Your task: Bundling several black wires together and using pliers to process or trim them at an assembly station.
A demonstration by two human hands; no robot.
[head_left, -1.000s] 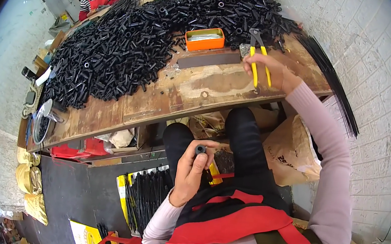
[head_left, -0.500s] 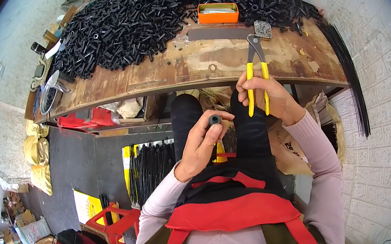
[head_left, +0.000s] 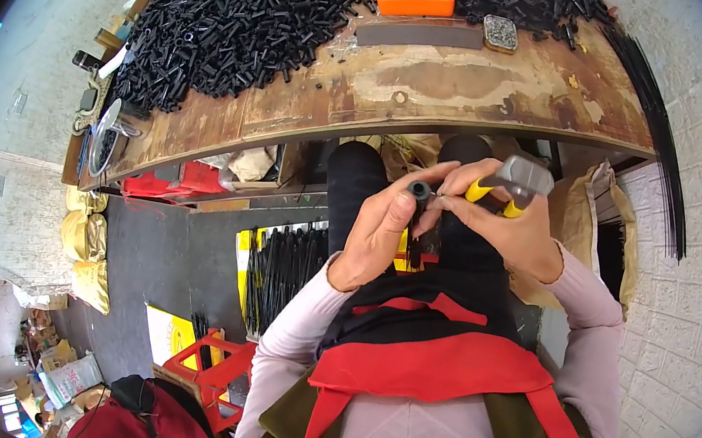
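My left hand [head_left: 378, 227] is closed around a short black tube [head_left: 419, 190], its round open end turned up. Close against it on the right is my right hand [head_left: 515, 237], with its thumb and fingertips pinched at the tube's side. Something thin and small seems to sit between those fingertips, too small to name. The same hand keeps hold of yellow-handled pliers [head_left: 523, 178], tucked in the palm with the grey metal head tilted up. Most of the handles are hidden by the fingers. Both hands are above my lap, just before the bench's near edge.
Across the wooden bench [head_left: 466, 84] spreads a large pile of black tubes [head_left: 223, 43]. An orange tin [head_left: 414, 6], a small box of metal bits [head_left: 499, 34] and a dark flat strip [head_left: 419, 37] lie before it. Long black rods [head_left: 670, 186] overhang the right end.
My right hand has moved down and inward to meet the tube in my left hand. The pliers have swung from pointing at the bench to head up. My left hand has risen slightly rightward.
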